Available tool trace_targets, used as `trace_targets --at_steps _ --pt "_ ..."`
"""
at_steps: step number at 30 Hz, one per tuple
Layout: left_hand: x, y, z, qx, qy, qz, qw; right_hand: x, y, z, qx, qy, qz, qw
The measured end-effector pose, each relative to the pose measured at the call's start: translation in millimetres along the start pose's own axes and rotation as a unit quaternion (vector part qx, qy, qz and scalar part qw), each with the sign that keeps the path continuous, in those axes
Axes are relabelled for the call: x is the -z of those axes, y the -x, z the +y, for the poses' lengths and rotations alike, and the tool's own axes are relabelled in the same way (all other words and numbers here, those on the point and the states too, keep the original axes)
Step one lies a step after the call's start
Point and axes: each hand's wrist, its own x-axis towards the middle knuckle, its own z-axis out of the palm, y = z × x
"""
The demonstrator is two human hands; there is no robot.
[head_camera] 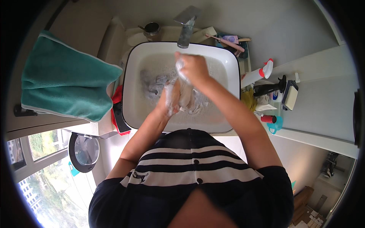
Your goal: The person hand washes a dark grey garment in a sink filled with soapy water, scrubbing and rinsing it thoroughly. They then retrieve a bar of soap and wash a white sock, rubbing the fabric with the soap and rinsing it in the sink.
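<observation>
A white basin (131, 71) with a dark rim holds cloudy, sudsy water and wet, light-coloured cloth (186, 95). My left hand (173, 95), covered in foam, is at the middle of the basin against part of this cloth. Above and to the right of it, my right hand (194, 67) is closed around a foamy bunch of the cloth and looks blurred. Greyish fabric (159, 82) lies in the water left of my left hand. The metal faucet (185, 35) reaches over the basin's far edge.
A green towel (65, 79) hangs at the left. Behind the basin are a cup (152, 30) and a pink electric toothbrush (228, 44). Along the right stand a spray bottle (256, 74), a black-handled item (266, 89) and a red cylinder (268, 118). A washing machine door (85, 151) hangs open at lower left.
</observation>
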Motion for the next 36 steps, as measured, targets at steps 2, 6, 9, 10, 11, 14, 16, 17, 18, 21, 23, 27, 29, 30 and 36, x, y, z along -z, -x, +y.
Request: trace_targets --at_steps 2,6,9,10,11,14,16,17,18,21,23,27,29,30,36 --pt "12.4 -3.3 -4.1 0.015 0.002 -0.029 0.999 -2.7 13.1 -7.7 0.067 0.027 0.034 0.997" --pt "9.4 -6.2 -1.4 0.056 0.232 -0.012 0.971 -24.2 48.8 -33.6 0.197 0.006 0.049 0.979" --pt "-8.9 9.8 34.3 0.019 -0.07 -0.034 0.997 1.4 7.8 8.3 -0.002 -0.051 0.029 0.998" --pt "-10.7 8.6 36.7 -0.001 -0.012 -0.039 0.999 2.2 6.3 16.9 -0.04 -0.179 0.055 0.981" --pt "-14.3 7.1 38.6 -0.02 0.047 -0.044 0.998 2.2 7.1 22.4 -0.078 -0.304 0.08 0.946" --pt "-40.1 32.1 60.0 -0.129 0.207 0.017 0.97 28.1 7.2 -14.0 -0.279 -0.411 0.097 0.863" --pt "-27.3 25.1 48.4 -0.199 0.154 -0.014 0.968 30.8 7.7 -24.5 -0.305 -0.543 0.098 0.776" --pt "-22.6 23.0 44.1 -0.234 0.126 -0.029 0.964 34.5 10.6 -33.6 -0.344 -0.589 0.096 0.725" --pt "-22.9 24.3 43.9 -0.245 0.124 -0.04 0.961 39.8 12.4 -40.0 -0.341 -0.601 0.084 0.718" --pt "-27.1 29.3 46.7 -0.263 0.117 -0.063 0.956 51.7 14.6 -50.8 -0.329 -0.63 0.068 0.7" --pt "-29.3 31.1 48.1 -0.253 0.113 -0.066 0.958 54.1 13.5 -55.6 -0.316 -0.641 0.084 0.695" --pt "-12.4 30.7 67.7 -0.192 -0.118 -0.169 0.959 53.9 16.2 -31.5 -0.256 -0.475 0.005 0.842" --pt "-8.1 27.1 77.7 -0.144 -0.244 -0.23 0.931 54.6 15.0 -35.9 -0.221 -0.373 -0.046 0.9" --pt "-9.5 26.4 80.6 -0.126 -0.3 -0.219 0.92 55.4 14.4 -38.3 -0.233 -0.377 -0.075 0.893" --pt "-4.1 23.7 57.1 -0.045 0.142 -0.159 0.976 27.6 30.4 7.4 -0.119 -0.586 -0.19 0.778"
